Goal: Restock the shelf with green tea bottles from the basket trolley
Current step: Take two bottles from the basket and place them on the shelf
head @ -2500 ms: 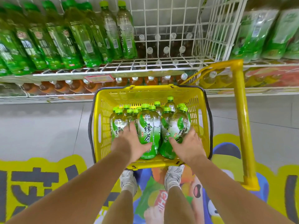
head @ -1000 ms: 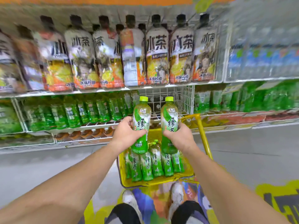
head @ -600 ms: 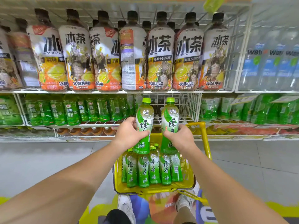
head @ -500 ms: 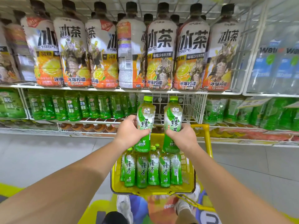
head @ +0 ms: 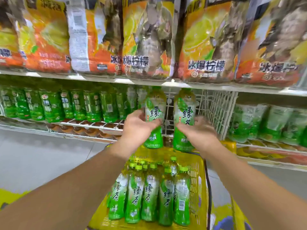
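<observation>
Hands (head: pixel 138 128) (head: pixel 198 132) around two upright bottles (head: pixel 154 113) (head: pixel 185 112)

Left grip (head: pixel 137 128), right grip (head: pixel 199 132) bare; forearms (head: pixel 83 176) bare too.

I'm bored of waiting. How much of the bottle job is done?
Barely begun. The wire shelf bay looks unfilled. The left hand grips one green tea bottle, the right hand a second bottle, both raised near it. Many more bottles stand in the yellow basket.
</observation>
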`<action>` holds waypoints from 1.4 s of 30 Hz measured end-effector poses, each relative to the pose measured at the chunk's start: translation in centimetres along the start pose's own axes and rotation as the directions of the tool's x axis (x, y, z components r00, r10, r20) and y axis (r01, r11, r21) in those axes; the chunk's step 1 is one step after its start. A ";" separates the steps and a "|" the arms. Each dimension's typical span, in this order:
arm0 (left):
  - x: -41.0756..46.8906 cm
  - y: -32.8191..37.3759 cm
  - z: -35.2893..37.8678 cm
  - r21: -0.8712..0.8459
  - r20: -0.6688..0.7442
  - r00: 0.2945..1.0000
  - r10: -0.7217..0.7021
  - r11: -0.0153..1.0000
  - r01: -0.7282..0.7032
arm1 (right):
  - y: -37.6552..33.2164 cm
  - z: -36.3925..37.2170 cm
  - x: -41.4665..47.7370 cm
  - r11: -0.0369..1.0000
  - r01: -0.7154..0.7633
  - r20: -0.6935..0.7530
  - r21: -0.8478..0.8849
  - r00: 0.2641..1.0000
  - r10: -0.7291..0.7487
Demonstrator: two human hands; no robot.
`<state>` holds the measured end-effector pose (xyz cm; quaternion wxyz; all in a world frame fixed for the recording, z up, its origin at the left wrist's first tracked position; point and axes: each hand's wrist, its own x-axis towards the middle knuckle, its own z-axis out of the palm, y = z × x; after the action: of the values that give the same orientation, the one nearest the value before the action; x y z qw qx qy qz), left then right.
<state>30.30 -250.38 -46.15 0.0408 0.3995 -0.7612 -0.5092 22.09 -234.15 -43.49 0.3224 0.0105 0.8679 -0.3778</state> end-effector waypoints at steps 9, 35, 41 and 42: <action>9.7 -1.4 1.1 0.079 0.076 0.978 0.192 0.977 -0.198 | 1.0 3.5 7.5 0.973 0.195 -0.098 0.127 0.978 -0.183; 21.4 -7.0 7.8 0.163 0.047 0.964 0.261 0.950 -0.265 | 3.4 10.5 23.5 0.919 0.363 -0.228 0.154 0.918 -0.325; 21.2 -8.5 9.0 0.070 0.081 0.977 0.197 0.977 -0.203 | 4.3 11.7 24.2 0.912 0.378 -0.206 0.162 0.916 -0.343; 21.1 -8.5 9.1 0.072 0.064 0.977 0.202 0.976 -0.206 | 4.5 12.0 24.4 0.913 0.366 -0.203 0.180 0.922 -0.330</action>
<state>16.56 -258.67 -64.67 0.0558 0.3063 -0.8185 -0.4829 10.64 -244.37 -66.35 0.1722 -0.0781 0.8340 -0.5183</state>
